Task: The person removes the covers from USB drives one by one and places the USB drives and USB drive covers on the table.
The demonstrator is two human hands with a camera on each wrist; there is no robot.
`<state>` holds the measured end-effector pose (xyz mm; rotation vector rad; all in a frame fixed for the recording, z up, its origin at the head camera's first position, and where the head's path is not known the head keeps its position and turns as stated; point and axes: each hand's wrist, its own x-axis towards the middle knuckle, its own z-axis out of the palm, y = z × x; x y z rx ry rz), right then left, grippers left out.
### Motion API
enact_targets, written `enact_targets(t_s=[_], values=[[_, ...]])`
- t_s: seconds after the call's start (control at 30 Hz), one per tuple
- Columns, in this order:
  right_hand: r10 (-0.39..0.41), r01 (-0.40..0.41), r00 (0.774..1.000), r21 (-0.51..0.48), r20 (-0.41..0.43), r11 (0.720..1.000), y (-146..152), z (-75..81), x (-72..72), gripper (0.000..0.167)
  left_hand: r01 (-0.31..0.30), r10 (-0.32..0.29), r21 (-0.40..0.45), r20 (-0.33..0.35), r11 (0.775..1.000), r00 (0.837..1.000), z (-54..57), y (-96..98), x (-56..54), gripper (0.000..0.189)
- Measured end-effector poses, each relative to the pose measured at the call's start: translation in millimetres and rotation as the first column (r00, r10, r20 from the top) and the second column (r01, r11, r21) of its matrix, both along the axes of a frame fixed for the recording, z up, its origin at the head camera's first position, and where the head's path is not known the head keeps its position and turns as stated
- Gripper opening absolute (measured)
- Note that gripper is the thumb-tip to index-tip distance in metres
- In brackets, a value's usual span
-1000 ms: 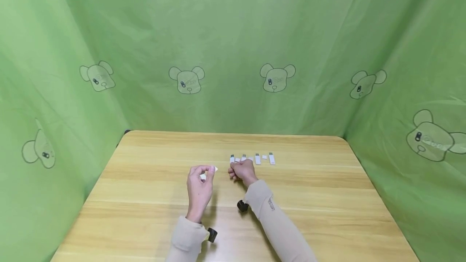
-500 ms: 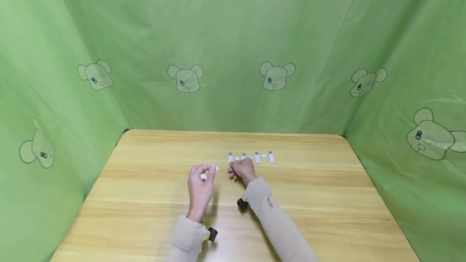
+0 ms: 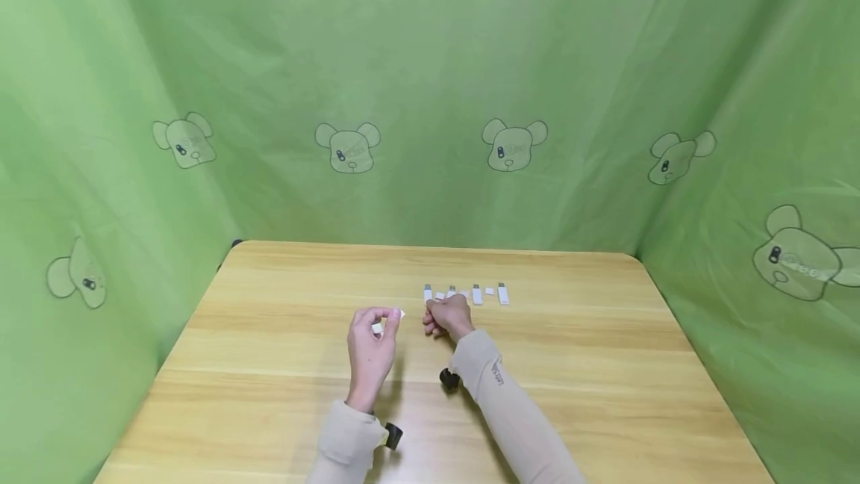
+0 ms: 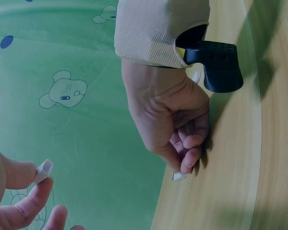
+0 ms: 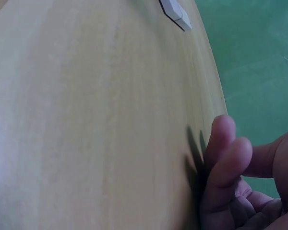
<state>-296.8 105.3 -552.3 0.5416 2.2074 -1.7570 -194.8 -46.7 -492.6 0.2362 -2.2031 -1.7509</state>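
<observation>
Between thumb and index finger, my left hand (image 3: 372, 346) pinches a small white cap (image 4: 44, 171), raised above the table. My right hand (image 3: 450, 315) reaches to the left end of a row of white USB sticks with bare metal plugs. Its thumb and index finger pinch the near end of the leftmost USB stick (image 3: 428, 292), whose plug points away from me. The right hand partly covers a second stick (image 3: 452, 291). Further right lie two more, a third stick (image 3: 477, 295) and an end stick (image 3: 503, 293).
Small white caps, one of them a loose cap (image 3: 489, 291), lie between the sticks. Another white piece (image 3: 378, 328) shows through the curl of the left hand. The wooden table (image 3: 269, 409) is walled by a green curtain (image 3: 430, 58) printed with bear heads.
</observation>
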Motion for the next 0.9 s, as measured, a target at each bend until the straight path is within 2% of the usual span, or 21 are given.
enact_targets(t_s=[0.3,0.7,0.9], values=[[0.004,-0.004,1.0,0.022,0.006,1.0,0.0,0.1,1.2,0.023,-0.014,0.014,-0.017,0.002,1.0,1.0,-0.9,-1.2,-1.8,0.019],[-0.016,0.016,1.0,0.012,0.026,1.0,2.0,-5.2,1.0,0.027,-0.01,0.01,-0.017,0.002,1.0,1.0,-2.1,-0.8,0.4,0.02],[-0.013,0.013,1.0,0.003,0.018,1.0,2.2,-4.0,0.7,0.028,-0.012,0.012,-0.015,0.003,1.0,1.0,-1.6,-1.2,-2.4,0.019]])
